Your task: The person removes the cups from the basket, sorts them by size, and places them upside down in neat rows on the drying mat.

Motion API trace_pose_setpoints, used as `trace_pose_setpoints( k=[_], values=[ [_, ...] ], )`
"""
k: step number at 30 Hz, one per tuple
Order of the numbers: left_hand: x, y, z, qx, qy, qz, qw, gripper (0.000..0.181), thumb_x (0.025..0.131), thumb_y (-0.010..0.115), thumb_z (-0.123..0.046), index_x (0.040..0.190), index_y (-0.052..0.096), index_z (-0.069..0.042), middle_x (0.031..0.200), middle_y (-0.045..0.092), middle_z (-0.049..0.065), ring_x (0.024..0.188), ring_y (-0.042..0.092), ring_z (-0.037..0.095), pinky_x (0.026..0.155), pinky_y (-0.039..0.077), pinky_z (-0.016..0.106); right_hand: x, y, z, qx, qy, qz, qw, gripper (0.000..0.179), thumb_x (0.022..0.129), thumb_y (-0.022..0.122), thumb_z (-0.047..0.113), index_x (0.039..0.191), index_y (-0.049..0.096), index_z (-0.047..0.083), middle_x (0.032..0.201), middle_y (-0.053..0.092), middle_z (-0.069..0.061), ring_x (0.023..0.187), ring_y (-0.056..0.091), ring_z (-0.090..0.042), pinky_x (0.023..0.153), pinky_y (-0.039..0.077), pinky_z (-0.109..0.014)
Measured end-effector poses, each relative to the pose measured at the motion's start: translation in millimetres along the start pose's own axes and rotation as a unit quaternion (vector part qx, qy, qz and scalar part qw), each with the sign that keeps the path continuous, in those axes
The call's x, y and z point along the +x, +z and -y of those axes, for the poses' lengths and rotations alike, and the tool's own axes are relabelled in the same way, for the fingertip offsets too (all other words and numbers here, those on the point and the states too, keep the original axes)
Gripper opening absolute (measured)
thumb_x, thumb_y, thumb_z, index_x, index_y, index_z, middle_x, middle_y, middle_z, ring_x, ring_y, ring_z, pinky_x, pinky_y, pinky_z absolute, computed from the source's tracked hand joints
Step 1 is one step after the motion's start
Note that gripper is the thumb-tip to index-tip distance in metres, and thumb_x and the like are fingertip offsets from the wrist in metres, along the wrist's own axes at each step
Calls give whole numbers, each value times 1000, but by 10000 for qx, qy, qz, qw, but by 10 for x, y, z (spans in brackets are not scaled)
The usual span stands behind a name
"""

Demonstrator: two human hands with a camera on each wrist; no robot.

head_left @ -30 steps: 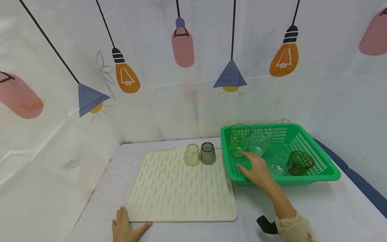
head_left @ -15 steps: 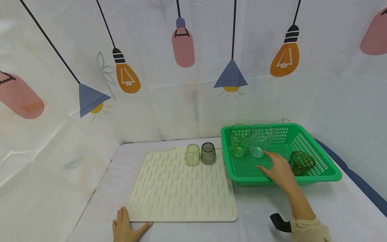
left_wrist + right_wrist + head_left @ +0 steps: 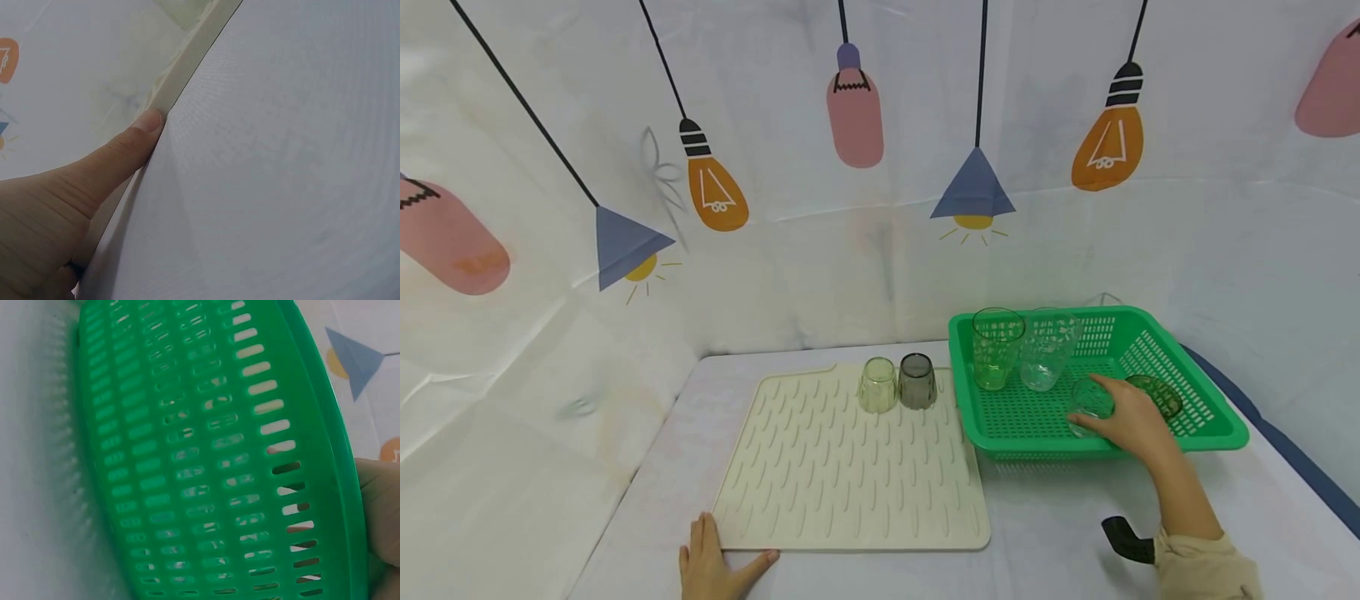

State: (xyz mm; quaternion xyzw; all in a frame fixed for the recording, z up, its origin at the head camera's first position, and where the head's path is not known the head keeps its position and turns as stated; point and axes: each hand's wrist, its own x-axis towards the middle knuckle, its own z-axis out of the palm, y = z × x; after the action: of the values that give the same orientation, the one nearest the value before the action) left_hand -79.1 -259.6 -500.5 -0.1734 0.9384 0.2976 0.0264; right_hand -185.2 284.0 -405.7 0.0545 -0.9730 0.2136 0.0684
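My right hand (image 3: 1131, 412) is inside the green plastic basket (image 3: 1022, 454), thumb and fingers round a short clear glass (image 3: 1086, 410). In the right wrist view, the slotted basket wall (image 3: 187, 462) hides that glass, and only part of the hand (image 3: 382, 509) shows beyond the rim. My left hand (image 3: 711, 562) rests with spread fingers at the near left corner of the cream drying mat (image 3: 850, 467). Its thumb (image 3: 125, 150) lies along the mat's edge (image 3: 194, 56) in the left wrist view.
Standing in the basket are a tall greenish-looking glass (image 3: 996, 350) and a tall clear glass (image 3: 1047, 350). A dark green glass (image 3: 1161, 396) is partly behind my right hand. A pale green glass (image 3: 877, 385) and a grey glass (image 3: 917, 382) stand at the mat's back edge.
My right hand has moved rightward across the basket, past the two tall glasses, to the short clear glass. The left hand stays at the mat corner.
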Motion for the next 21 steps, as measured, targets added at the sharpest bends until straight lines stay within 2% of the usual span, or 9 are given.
trace_pose_setpoints(
  k=[5, 8, 15, 17, 21],
  values=[
    [-16, -19, 4, -182, -75, 189, 9996, 139, 52, 70, -65, 132, -9, 17, 136, -10, 38, 126, -13, 47, 100, -17, 54, 34, -36, -41, -55, 16, 296, 9995, 89, 71, 67, 51, 125, 38, -13, 119, 41, -38, 104, 37, -55, 78, 37, -62],
    [-28, -27, 20, -324, -169, 325, 9988, 139, 53, 69, -65, 133, -12, 14, 137, -15, 36, 125, -18, 45, 99, -19, 54, 36, -37, -50, -24, 51, 378, 9993, 88, 71, 68, 47, 126, 37, -13, 119, 41, -38, 103, 39, -54, 76, 39, -62],
    [22, -5, 26, 26, -48, 71, 10000, 139, 51, 70, -65, 131, -7, 19, 135, -6, 40, 126, -7, 49, 101, -14, 54, 61, -33, -60, 153, 120, 696, 9974, 87, 70, 69, 46, 126, 37, -12, 121, 40, -38, 103, 40, -55, 74, 41, -59],
    [21, -5, 26, 17, -60, 97, 9999, 139, 51, 70, -65, 131, -7, 19, 136, -7, 40, 126, -7, 49, 101, -14, 54, 68, -40, -62, 154, 83, 813, 9965, 86, 70, 70, 45, 125, 38, -13, 120, 40, -38, 102, 40, -55, 73, 42, -59],
    [12, 1, 26, 26, -41, 91, 9999, 138, 52, 71, -63, 131, -6, 19, 136, -6, 40, 126, -7, 49, 101, -13, 55, 75, -24, -69, 24, -36, 579, 9983, 76, 71, 72, 34, 123, 41, -12, 118, 43, -38, 100, 42, -54, 73, 42, -59]
  ],
)
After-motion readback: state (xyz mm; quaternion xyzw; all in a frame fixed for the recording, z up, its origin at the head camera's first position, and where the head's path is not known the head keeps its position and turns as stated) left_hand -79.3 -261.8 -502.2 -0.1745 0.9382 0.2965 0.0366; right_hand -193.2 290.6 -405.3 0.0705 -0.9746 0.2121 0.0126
